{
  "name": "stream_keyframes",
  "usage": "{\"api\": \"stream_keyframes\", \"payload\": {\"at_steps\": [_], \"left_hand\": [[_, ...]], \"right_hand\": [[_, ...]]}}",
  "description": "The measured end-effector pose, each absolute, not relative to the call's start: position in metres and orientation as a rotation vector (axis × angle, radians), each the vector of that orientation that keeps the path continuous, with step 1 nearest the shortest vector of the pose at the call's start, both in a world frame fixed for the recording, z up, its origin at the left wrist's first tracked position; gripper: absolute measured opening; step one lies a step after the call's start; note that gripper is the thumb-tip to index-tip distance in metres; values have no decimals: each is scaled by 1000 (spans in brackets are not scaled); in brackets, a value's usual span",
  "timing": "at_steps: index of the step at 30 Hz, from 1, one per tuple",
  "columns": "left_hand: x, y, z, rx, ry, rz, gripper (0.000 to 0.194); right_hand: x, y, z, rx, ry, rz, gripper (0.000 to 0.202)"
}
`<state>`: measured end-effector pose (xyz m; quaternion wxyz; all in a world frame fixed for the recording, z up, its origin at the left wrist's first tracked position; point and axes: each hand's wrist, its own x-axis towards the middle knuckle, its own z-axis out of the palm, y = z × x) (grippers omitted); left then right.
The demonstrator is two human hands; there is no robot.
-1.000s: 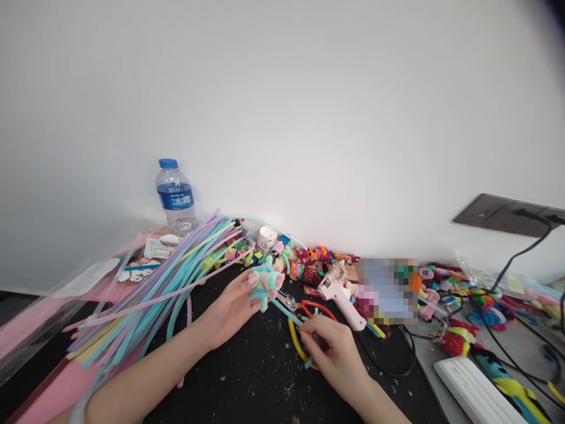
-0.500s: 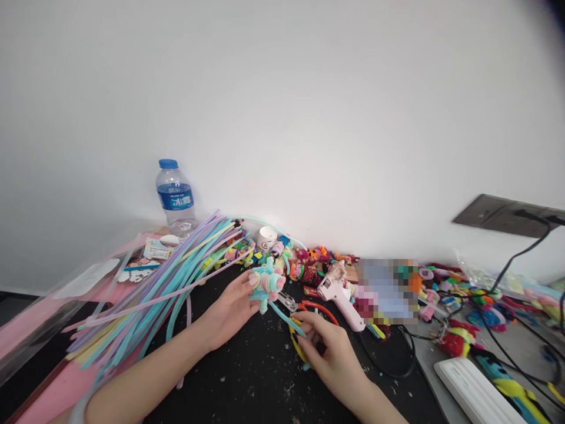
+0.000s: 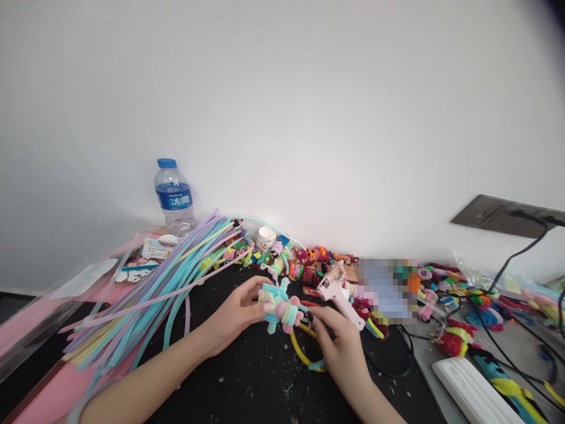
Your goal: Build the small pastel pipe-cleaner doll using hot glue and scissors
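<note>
The left hand (image 3: 241, 313) holds a fuzzy pastel figure (image 3: 281, 311) between its thumb and its fingers, a little above the work surface. The right hand (image 3: 341, 337) is just beside it, with thumb and fingertips pressed together, and they pinch a turquoise stem (image 3: 302, 308) at the figure's right side. Thus the figure is between the two hands.

Under the grip there is a black mat (image 3: 229, 380), on which many small pale scraps are scattered. Close below the right fingertips a yellow curved handle (image 3: 299, 352) lies on this mat, partly covered by the hand. Just behind the right hand there is a pink glue gun (image 3: 346, 307). Beyond the grip, a crowded row of small colourful figures (image 3: 304, 271) runs along the foot of the plain white wall (image 3: 282, 118), and a paper cup (image 3: 266, 238) stands among them.

To the left of the grip is a big bundle of pastel stems (image 3: 180, 282), lying partly over a pink surface (image 3: 55, 386); behind the bundle, a water bottle (image 3: 175, 197) stands upright near the wall. Far to the right, a grey tabletop (image 3: 451, 407) carries a white box (image 3: 479, 388), and black cables hang from a wall socket (image 3: 494, 215).
</note>
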<state>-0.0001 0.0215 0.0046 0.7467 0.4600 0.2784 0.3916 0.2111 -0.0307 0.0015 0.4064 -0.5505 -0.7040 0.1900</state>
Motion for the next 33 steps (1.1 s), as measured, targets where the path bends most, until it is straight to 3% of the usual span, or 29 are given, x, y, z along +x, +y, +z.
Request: {"api": "stream_keyframes", "payload": {"at_steps": [5,18,33], "left_hand": [[1,23,5,1144,675,888,32],[4,23,-2,1385,682,840,19],[5,17,0,1433,685,736,23]], "right_hand": [[221,-26,0,-1446,-1590,405,28],[216,-35,9,-1322,-1622,338,16],[210,-38,6,-1311,-1653,335,14]]}}
